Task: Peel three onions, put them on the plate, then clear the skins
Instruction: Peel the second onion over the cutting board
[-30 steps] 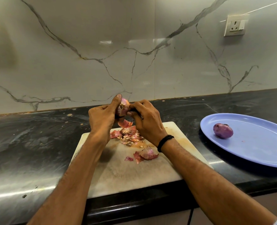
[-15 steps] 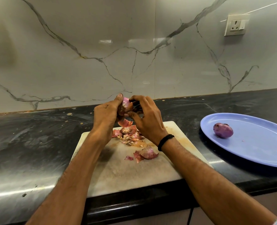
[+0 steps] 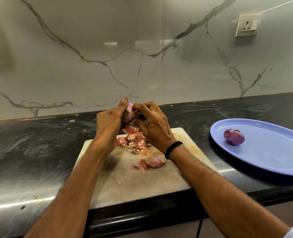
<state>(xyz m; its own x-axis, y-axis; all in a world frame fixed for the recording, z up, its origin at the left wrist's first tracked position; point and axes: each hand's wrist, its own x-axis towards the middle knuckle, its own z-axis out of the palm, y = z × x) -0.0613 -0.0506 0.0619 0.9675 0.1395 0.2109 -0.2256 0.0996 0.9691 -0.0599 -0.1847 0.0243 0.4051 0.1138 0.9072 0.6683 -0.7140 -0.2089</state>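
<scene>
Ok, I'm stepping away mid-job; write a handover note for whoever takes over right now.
Left hand grips the held onion above the cutting board; right hand pinches at its skin.
One peeled onion lies on the blue plate.
Loose skins are piled on the board.
Done: one onion. Left: finish this one, plate it, peel a third (none in view), clear the skins.

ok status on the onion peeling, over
Left hand grips onion over the board, right hand picks at its skin. One peeled onion on the plate. Skins piled on board; nothing blocking.
</scene>
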